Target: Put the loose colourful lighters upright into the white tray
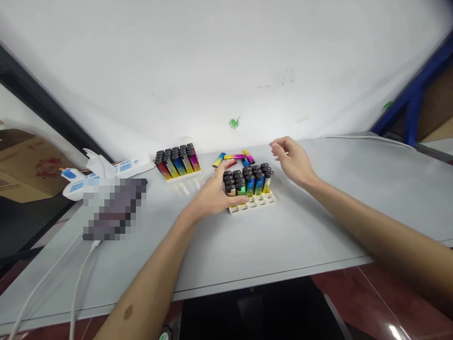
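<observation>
A white slotted tray point(262, 202) stands on the grey table, holding several upright lighters point(249, 185) with black tops; its front row of slots is bare. My left hand point(213, 192) grips the tray's left side, thumb along the front edge and fingers behind. To the right of the tray, my right hand point(290, 158) hovers with fingers curled and slightly apart, nothing visible in it. Behind the tray lie several loose lighters point(234, 157) in mixed colours. A second tray point(184, 176), filled with upright lighters, sits farther left by the wall.
White power strips point(132, 165) with a plug and cables lie at the left back of the table point(247, 250). A pixelated dark object point(113, 210) is in front of them. Cardboard boxes point(31, 165) stand at the far left. A white cable runs along the right back edge.
</observation>
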A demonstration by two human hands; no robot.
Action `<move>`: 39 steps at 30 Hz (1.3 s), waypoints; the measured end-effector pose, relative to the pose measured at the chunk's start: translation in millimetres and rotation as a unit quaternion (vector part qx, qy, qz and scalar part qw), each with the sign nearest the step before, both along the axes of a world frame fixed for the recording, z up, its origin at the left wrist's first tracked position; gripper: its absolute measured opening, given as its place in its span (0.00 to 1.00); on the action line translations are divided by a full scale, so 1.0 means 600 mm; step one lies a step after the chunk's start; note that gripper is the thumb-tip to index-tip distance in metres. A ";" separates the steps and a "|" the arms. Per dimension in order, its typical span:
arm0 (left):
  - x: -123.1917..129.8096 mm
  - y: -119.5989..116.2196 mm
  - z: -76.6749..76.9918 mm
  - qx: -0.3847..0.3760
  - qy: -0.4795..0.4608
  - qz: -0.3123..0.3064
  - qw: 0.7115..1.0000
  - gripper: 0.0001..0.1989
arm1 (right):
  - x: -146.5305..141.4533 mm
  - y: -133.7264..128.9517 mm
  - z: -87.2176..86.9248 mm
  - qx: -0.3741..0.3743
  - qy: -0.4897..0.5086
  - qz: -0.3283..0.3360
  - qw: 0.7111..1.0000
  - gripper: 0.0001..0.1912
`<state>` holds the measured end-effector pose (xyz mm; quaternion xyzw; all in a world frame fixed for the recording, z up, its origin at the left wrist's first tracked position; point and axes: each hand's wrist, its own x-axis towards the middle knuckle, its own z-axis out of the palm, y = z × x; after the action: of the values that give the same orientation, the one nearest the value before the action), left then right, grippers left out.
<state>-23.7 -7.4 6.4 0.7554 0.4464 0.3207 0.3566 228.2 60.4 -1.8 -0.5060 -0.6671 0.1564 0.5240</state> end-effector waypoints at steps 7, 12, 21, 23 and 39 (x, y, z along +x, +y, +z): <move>-0.006 0.007 -0.006 -0.022 -0.020 -0.019 0.999 0.52 | -0.053 0.102 -0.026 -0.017 -0.260 0.088 0.961 0.25; -0.004 0.003 0.002 -0.035 0.000 -0.028 0.999 0.44 | -0.079 0.125 -0.046 -0.019 -0.359 0.191 0.913 0.28; -0.004 0.002 0.003 -0.033 0.015 -0.016 0.999 0.41 | -0.007 0.057 -0.060 -0.055 -0.307 0.102 0.945 0.22; -0.004 0.003 0.002 -0.031 0.016 -0.011 0.999 0.41 | 0.011 0.038 -0.059 -0.065 -0.292 0.079 0.951 0.18; -0.001 0.000 0.011 -0.053 0.019 -0.013 0.998 0.45 | 0.033 0.031 -0.037 -0.053 -0.004 -0.044 0.998 0.13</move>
<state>-24.3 -7.6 12.7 0.7472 0.4598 0.2772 0.3917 247.9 78.8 -24.3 -0.5620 -0.6374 0.1660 0.5002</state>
